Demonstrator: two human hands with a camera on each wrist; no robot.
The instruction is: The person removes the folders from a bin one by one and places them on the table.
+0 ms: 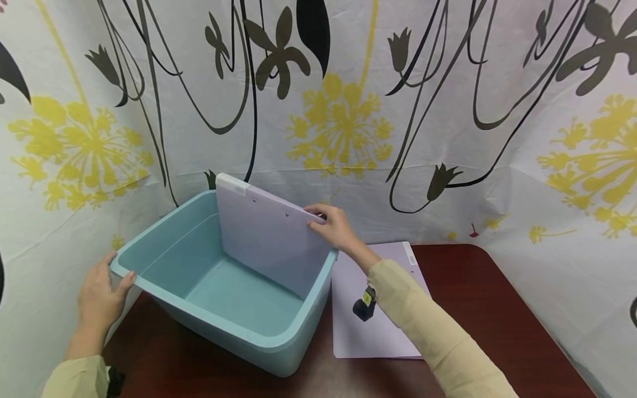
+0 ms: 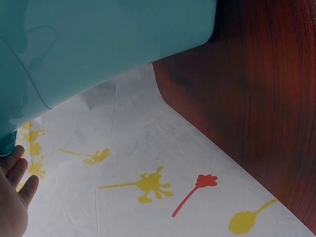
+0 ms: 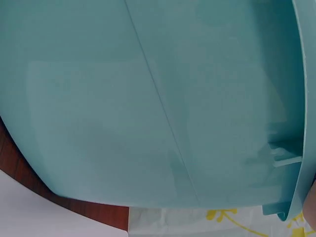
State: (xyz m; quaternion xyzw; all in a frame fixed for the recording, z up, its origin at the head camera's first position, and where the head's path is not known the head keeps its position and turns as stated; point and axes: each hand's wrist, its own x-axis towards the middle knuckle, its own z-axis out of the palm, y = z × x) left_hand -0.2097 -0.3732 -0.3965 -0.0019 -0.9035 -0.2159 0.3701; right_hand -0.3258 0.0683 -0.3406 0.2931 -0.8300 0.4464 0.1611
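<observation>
A light-blue plastic bin is in the middle of the head view, its opening facing up. At its left corner my left hand grips the rim, thumb over the top and fingers outside. Inside the bin a lilac file folder with a white label strip stands on edge along the far wall. Its upper right corner is pinched by my right hand. In the right wrist view the bin's outer wall fills most of the picture, and only a sliver of that hand shows at the right edge.
To the right of the bin, more lilac file folders lie flat on the dark red-brown table, partly under my right forearm. A white cloth with yellow and grey flowers hangs behind and beside the table.
</observation>
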